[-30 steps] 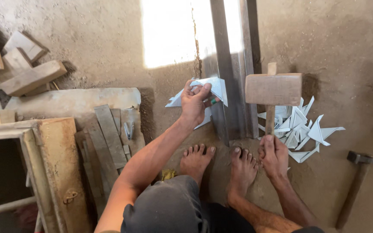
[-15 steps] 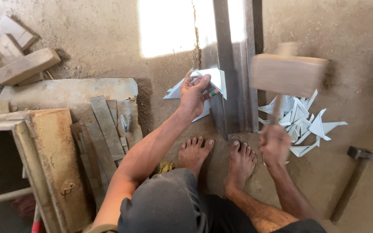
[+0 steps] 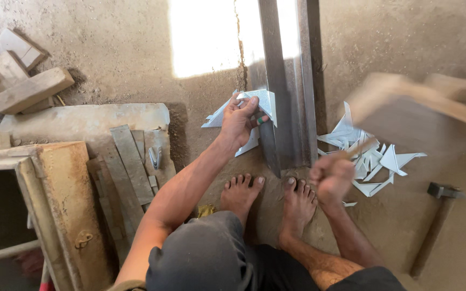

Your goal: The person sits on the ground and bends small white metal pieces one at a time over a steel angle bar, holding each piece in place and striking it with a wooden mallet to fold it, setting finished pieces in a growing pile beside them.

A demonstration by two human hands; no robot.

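I squat on a dirt floor with both bare feet at the near end of a long metal angle bar (image 3: 289, 81). My left hand (image 3: 239, 121) holds a thin sheet-metal piece (image 3: 262, 102) against the bar's left edge. My right hand (image 3: 331, 178) grips the handle of a wooden mallet (image 3: 405, 102), whose blurred head is raised above and to the right of the bar. A heap of cut sheet-metal scraps (image 3: 370, 156) lies just right of the bar, under the mallet.
A steel hammer (image 3: 438, 218) lies on the ground at the right. Flat metal strips (image 3: 133, 161) rest on a slab to my left, beside a rusty metal box frame (image 3: 60, 210). Wooden blocks (image 3: 22, 81) are piled at the far left.
The mallet has swung up and to the right, and its head is now blurred. My left hand still holds the sheet piece at the bar. The view has shifted slightly.
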